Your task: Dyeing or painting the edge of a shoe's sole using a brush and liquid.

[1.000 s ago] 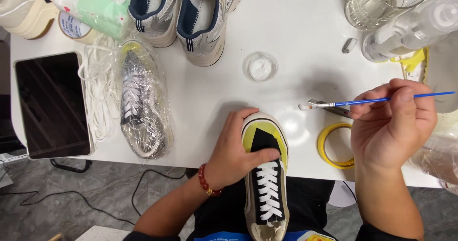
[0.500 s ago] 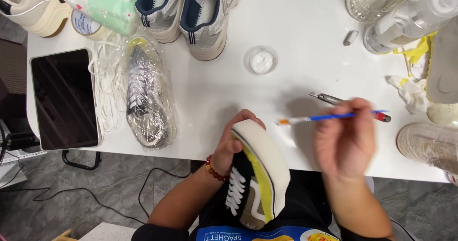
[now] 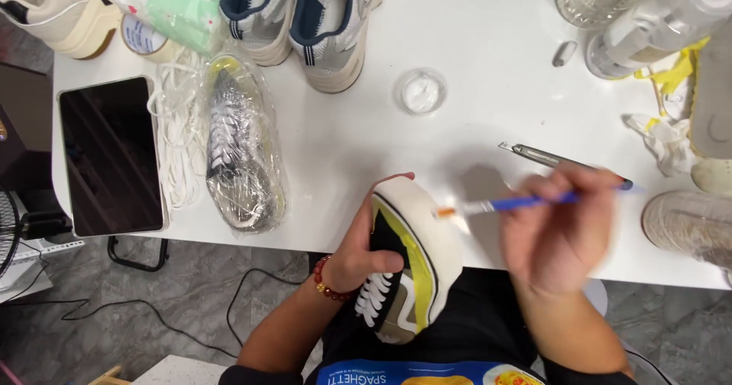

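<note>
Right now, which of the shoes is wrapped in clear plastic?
The black shoe with white laces lying beside the dark tablet; the others are bare.

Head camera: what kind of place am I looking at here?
Likely a shoe cleaning or touch-up bench. The left hand tilts a black and yellow sneaker while the right hand holds a blue-handled brush near its sole. A plastic-wrapped sneaker and loose white laces lie on the white table.

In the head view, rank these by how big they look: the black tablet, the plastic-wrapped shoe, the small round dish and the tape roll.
1. Black tablet
2. Plastic-wrapped shoe
3. Small round dish and tape roll look about alike; the roll is partly hidden.
</note>
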